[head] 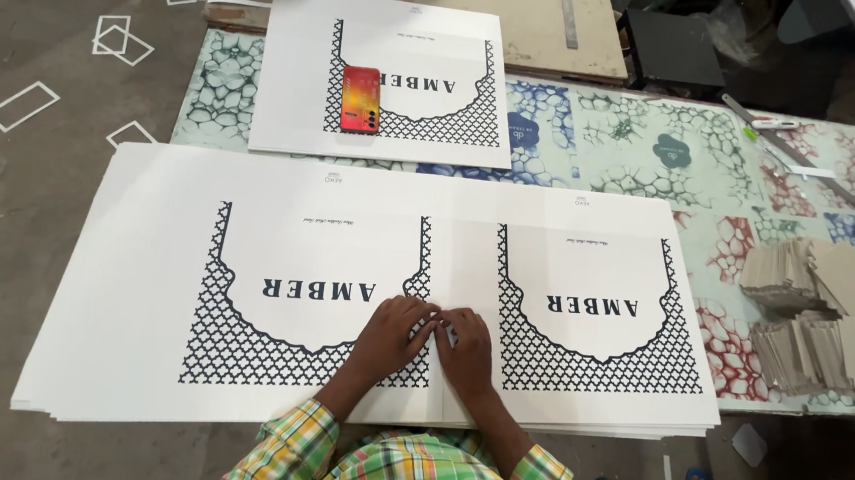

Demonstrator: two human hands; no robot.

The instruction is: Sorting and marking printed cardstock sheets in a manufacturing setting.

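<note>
Printed sheets (pixel 244 287), large and white with black lattice arches, lie in a stack along the near edge of the low work table (pixel 748 252), overhanging its left end toward the floor. We count two arch prints side by side on top, long axis running left-right. Left hand (pixel 393 333) rests flat on the lattice of the left print, fingers bent, nothing held. Right hand (pixel 465 348) lies just beside it, touching it at the fingertips, pressing down where the two prints meet; whether it pinches an edge there, we cannot tell. Both hands sit equally near that line, which runs away from us.

At the far edge: one smaller printed sheet (pixel 299 71), one red phone (pixel 361 99) on it. At the right edge: two heaps of grey card pieces (pixel 824 308). On the floor at left: several white cut-out frames (pixel 110 42).
</note>
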